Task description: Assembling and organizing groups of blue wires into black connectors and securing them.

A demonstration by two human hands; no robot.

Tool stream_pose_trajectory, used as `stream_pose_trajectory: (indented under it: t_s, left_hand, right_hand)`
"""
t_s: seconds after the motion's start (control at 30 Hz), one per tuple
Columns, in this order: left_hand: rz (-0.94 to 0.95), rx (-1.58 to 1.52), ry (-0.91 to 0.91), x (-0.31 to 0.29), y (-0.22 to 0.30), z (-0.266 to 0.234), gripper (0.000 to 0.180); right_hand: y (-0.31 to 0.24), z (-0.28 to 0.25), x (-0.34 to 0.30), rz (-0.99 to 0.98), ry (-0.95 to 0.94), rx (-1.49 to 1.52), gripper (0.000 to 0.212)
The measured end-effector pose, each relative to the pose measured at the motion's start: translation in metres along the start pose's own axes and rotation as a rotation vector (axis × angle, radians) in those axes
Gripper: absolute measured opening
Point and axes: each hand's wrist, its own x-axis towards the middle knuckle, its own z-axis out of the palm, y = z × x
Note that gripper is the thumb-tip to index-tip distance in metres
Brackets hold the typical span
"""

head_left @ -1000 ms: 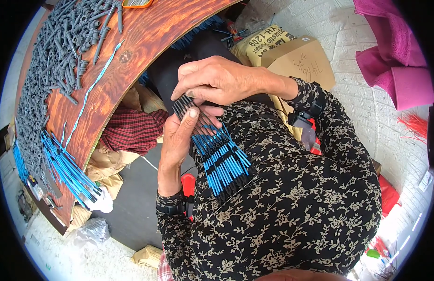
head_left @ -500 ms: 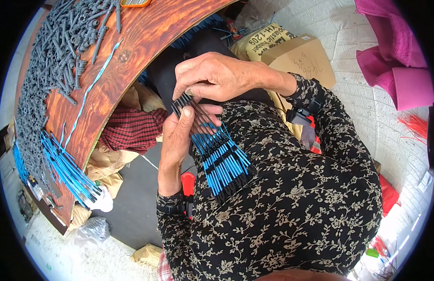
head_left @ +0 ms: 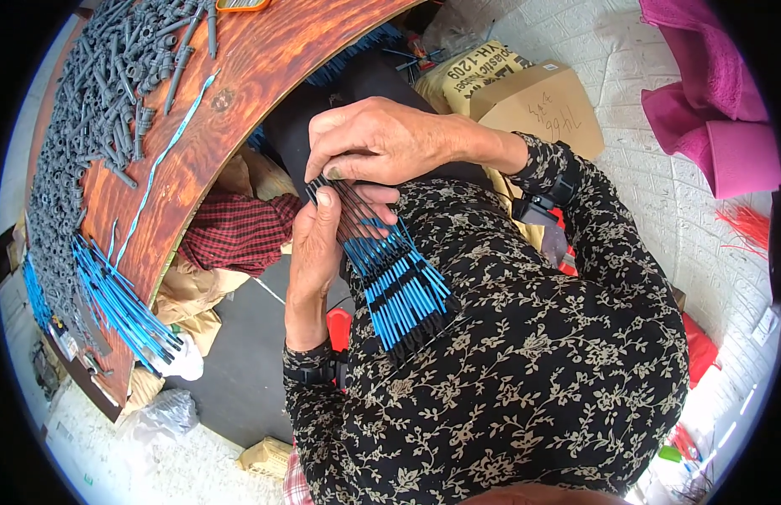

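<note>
A fanned bundle of thin blue-and-black rods [head_left: 405, 290] lies across my lap, its dark narrow ends pointing up to the left. My left hand [head_left: 316, 244] is closed around those narrow ends, thumb on top and fingers beneath. At the very tips, my right hand [head_left: 373, 139] pinches the black end pieces between thumb and fingers, partly hiding them. The wide blue ends with black tips rest against my patterned top.
A curved wooden table [head_left: 230, 109] bears a heap of grey plastic fittings [head_left: 112, 93], a light-blue cord [head_left: 165, 164] and more blue rods [head_left: 125, 299]. A cardboard box [head_left: 533, 105] and a yellow sack [head_left: 466, 76] stand beyond my right arm. Red checked cloth [head_left: 234, 231] hangs below the table edge.
My right hand has shifted slightly left along the tips of the rods. My left thumb has moved a little up and left; the bundle stays in nearly the same place.
</note>
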Motion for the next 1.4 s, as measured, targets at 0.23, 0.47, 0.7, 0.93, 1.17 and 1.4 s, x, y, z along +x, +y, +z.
stream_pose_trajectory:
  t_s: [0.23,0.47,0.7,0.93,1.17,1.4]
  left_hand:
    - [0.017,-0.019,-0.01,-0.002,-0.0024,-0.0004,0.067]
    - [0.028,0.026,-0.036,-0.0013,0.0004,-0.0005,0.066]
    - [0.021,0.035,-0.008,-0.0019,-0.0008,-0.0008,0.063]
    - [0.023,0.057,0.024,-0.0017,-0.0052,-0.0041,0.06]
    - [0.044,0.09,0.083,-0.0036,-0.0089,-0.0033,0.057]
    - [0.041,0.191,0.102,-0.007,-0.0094,-0.0077,0.051]
  right_hand:
    - [0.0026,0.0044,-0.0007,0.02,-0.007,0.009,0.016]
    - [-0.0021,-0.001,0.0029,0.016,-0.04,-0.023,0.013]
    - [-0.0017,0.0003,0.0043,-0.02,-0.044,-0.114,0.011]
    - [0.0002,0.0046,0.0021,-0.035,0.001,-0.115,0.01]
    - [-0.0046,0.0045,0.0005,-0.04,0.015,-0.157,0.011]
    - [-0.0037,0.0065,0.0017,-0.07,0.018,-0.172,0.012]
